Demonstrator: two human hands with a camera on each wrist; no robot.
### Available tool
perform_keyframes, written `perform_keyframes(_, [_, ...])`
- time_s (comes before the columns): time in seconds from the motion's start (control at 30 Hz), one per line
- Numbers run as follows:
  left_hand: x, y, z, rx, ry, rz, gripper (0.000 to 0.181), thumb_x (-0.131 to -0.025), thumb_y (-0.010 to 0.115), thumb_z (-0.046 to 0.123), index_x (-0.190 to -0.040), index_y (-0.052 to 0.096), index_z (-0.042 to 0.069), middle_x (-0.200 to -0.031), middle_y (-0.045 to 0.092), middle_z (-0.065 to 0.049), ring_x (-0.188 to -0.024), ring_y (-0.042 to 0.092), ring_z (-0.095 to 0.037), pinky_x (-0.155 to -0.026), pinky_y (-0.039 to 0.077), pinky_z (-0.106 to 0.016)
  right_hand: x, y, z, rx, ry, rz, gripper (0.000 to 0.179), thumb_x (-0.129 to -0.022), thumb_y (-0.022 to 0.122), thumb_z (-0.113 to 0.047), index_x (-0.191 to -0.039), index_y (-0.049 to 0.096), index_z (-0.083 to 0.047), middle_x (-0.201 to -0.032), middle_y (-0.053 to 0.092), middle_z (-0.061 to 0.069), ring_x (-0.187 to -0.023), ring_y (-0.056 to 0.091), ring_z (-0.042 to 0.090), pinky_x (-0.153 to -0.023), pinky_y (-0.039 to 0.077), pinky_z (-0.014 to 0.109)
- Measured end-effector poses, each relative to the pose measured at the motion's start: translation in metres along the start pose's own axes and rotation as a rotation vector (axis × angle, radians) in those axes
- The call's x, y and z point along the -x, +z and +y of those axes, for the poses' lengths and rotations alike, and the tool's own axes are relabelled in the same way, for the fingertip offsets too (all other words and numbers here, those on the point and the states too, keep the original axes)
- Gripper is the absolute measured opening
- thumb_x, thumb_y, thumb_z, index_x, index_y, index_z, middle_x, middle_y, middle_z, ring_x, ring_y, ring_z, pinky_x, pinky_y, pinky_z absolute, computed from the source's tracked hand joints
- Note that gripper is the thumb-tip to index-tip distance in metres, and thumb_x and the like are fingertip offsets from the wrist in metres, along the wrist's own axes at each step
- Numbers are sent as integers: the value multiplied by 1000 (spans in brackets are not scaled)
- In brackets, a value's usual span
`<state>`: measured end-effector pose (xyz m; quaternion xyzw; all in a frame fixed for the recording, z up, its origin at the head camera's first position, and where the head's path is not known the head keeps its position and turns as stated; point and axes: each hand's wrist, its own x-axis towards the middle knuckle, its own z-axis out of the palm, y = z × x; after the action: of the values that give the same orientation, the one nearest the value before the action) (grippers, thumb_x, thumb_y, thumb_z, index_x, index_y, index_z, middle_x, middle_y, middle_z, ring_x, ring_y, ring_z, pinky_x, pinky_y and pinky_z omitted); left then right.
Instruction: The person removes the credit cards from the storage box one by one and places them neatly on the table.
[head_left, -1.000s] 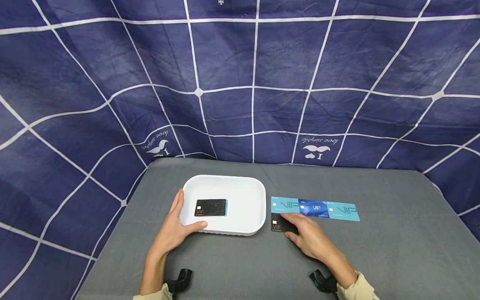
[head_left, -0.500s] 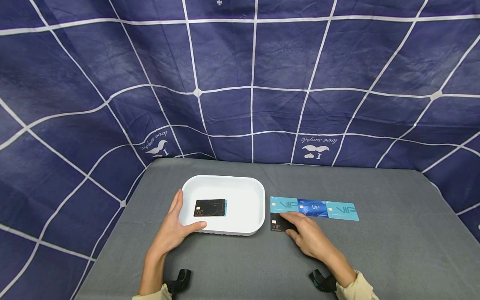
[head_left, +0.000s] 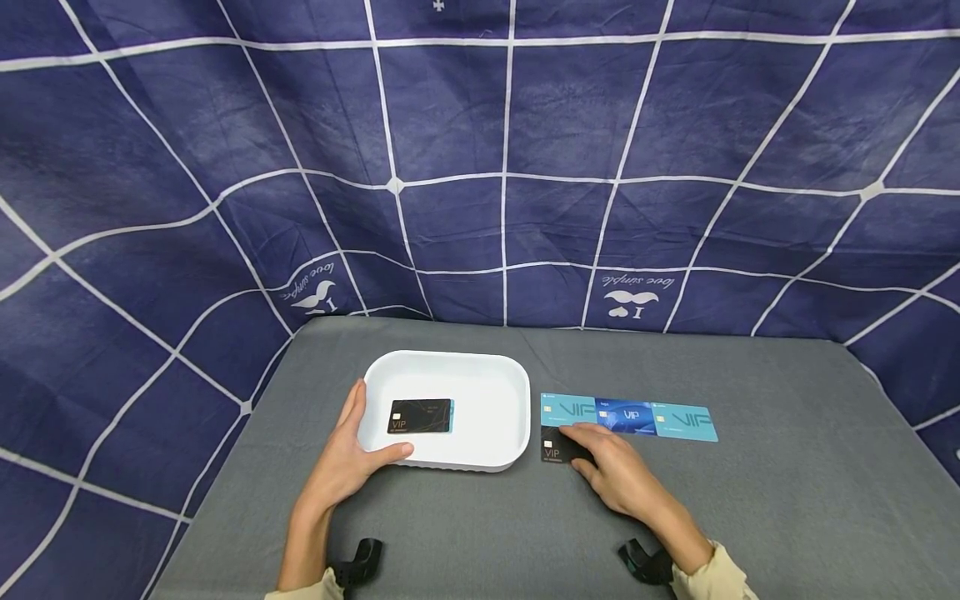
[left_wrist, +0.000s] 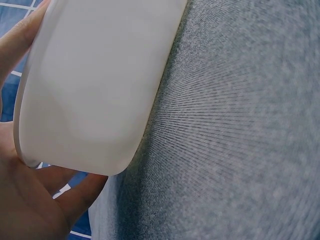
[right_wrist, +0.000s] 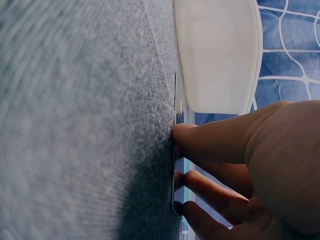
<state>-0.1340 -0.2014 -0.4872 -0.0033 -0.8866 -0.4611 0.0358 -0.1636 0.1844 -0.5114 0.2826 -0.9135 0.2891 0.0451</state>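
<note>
In the head view my left hand grips a white plastic tray by its left end, thumb over the near rim. The left wrist view shows the fingers around the corner of the tray. Inside the tray lies a black VIP card, with a light blue edge showing under it. My right hand holds another black VIP card flat on the table, thumb at its near edge and fingertips toward its far edge. The hand covers this card's right part. In the right wrist view, fingertips touch the card.
Beyond the right hand, a light blue card, a dark blue card and a second light blue card lie side by side in a row. Grey cloth covers the table. Blue checked fabric hangs behind.
</note>
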Motion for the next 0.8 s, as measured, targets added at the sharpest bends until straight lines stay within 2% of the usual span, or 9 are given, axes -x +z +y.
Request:
perform_keyframes(0.27, [-1,0,0,0,10,4,125,-72,89,37,-158,4,4,-163,3,-21,-148,3,-36,-114,12,-58,0,-1,0,13,19,-27,46,-83,76,3,-127,65,-2,-125,64,12,-118,59,29,-98,45,47])
perform_keyframes(0.63, [-1,0,1,-13,-2,-1,124,-73,88,35,-158,3,6,-163,2,-20,-149,3,-36,-114,12,-59,0,0,-1,14,23,-20,46,-82,77,1,-126,66,-3,-124,65,11,-118,59,28,-99,45,46])
perform_keyframes(0.8, [-1,0,1,-9,2,2,124,-73,88,35,-158,3,5,-163,2,-20,-148,3,-36,-114,12,-59,-2,-1,-6,-12,4,40,45,-80,80,-1,-122,68,-3,-123,66,12,-119,59,29,-99,44,49])
